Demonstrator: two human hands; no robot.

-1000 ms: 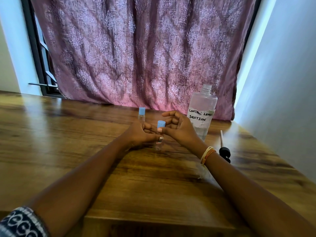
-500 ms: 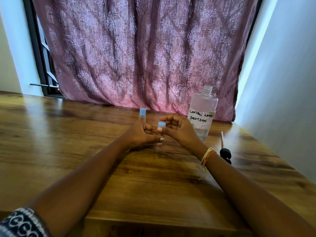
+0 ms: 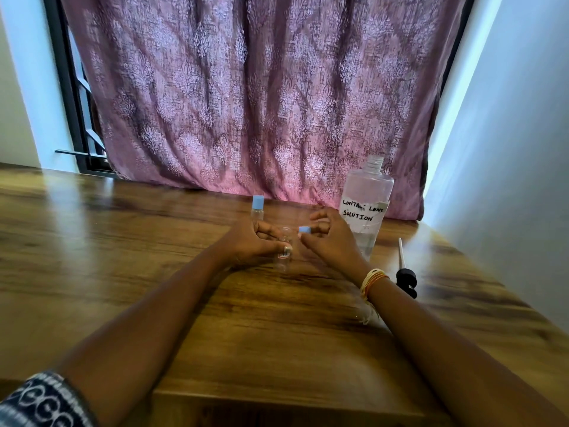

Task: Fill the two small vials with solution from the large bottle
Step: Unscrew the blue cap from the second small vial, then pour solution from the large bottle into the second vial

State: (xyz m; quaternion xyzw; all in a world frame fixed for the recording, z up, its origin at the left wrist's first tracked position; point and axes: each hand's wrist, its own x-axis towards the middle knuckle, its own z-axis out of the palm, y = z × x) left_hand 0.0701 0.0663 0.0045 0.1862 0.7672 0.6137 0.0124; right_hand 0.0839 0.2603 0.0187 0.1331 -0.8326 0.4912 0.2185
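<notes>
Head view: a person's two bare forearms reach across a wooden counter (image 3: 123,241) set against a patterned mauve curtain (image 3: 246,103). The left hand (image 3: 249,241) is closed around a small clear vial (image 3: 284,249) that stands upright on the counter at the middle of the frame, fingers and thumb pinching its glass body; the vial's neck is uncapped. Just beside it, the right hand (image 3: 331,238) pinches a small blue cap (image 3: 304,230) between thumb and forefinger, held a little to the right of the vial's mouth and clear of it, with the remaining fingers curled loosely. A bundle of yellow and orange thread bracelets (image 3: 372,280) circles the right wrist. A second small vial (image 3: 257,208), with its blue cap on, stands upright just behind the left hand, near the curtain's hem. The large clear bottle (image 3: 366,211), uncapped and bearing a handwritten label reading "CONTACT LENS SOLUTION", stands upright behind and to the right of the right hand; liquid shows only in its lower part. Its black pump top with a white dip tube (image 3: 405,272) lies flat on the counter to the right of the bottle, near the pale wall (image 3: 508,149). A patterned dark sleeve (image 3: 40,402) shows at the lower left corner
</notes>
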